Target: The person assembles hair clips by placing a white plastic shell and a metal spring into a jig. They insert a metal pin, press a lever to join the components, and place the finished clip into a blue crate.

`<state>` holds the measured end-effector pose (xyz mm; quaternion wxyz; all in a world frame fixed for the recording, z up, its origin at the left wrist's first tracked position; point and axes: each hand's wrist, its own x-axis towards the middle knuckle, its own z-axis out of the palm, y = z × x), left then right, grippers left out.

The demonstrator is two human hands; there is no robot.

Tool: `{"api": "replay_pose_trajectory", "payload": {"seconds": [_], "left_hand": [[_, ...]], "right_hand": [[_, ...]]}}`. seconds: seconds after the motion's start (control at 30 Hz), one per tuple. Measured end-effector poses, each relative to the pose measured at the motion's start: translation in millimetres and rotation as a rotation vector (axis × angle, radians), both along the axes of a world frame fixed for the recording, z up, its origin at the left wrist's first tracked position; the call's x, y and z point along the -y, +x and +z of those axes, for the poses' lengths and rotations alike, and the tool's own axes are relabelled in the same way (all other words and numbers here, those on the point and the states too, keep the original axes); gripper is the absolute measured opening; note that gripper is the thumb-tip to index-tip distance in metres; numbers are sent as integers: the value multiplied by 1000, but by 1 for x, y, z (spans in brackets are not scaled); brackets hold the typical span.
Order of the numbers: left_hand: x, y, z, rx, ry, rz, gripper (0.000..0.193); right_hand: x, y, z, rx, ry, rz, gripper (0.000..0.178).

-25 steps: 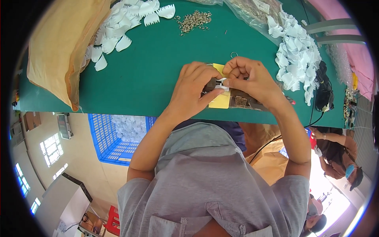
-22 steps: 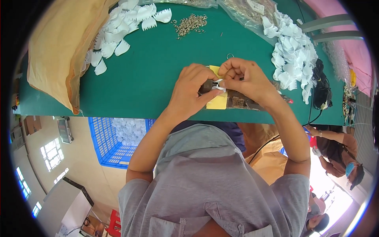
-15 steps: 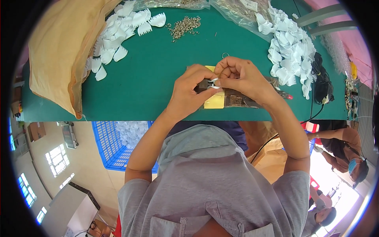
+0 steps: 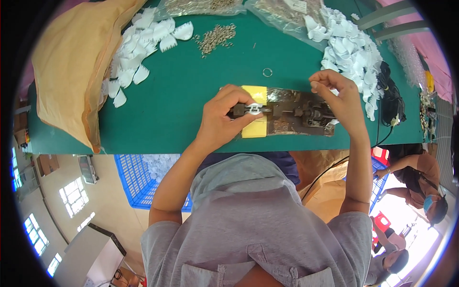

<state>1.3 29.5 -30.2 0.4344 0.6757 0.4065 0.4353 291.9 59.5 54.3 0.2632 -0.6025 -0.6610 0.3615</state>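
Note:
My left hand (image 4: 220, 117) pinches a small white plastic hair claw clip (image 4: 255, 109) between thumb and forefinger. The clip sits at the narrow metal end of a dark bench jig (image 4: 299, 111), over a yellow patch (image 4: 254, 130) on its base. My right hand (image 4: 340, 98) is raised past the jig's right end, apart from the clip. Its thumb and forefinger curl together near the white pile; whatever may be between them is too small to make out.
White toothed clip halves lie heaped at the right (image 4: 351, 52) and left (image 4: 138, 52) of the green table (image 4: 167, 105). Small metal springs (image 4: 216, 39) and a thin ring (image 4: 267, 72) lie beyond the jig. A tan sack (image 4: 76, 71) stands left; black cable (image 4: 392, 98) lies right.
My right hand has let go of the clip and moved away to the right, uncovering the jig. My left hand keeps its hold on the clip.

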Motion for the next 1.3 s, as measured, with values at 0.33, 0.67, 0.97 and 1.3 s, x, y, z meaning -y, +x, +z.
{"api": "replay_pose_trajectory", "payload": {"seconds": [0.33,0.67,0.97,1.3], "left_hand": [[1,-3,2,-14,-1,25,25],[2,-1,-2,23,19,22,24],[3,-2,-2,37,-9,34,25],[2,-5,-2,-4,-20,17,26]], "right_hand": [[-35,54,-32,270,188,-102,15],[-40,5,-21,182,99,57,10],[-122,-66,-59,147,415,467,13],[-103,-67,-58,348,420,640,12]]}}
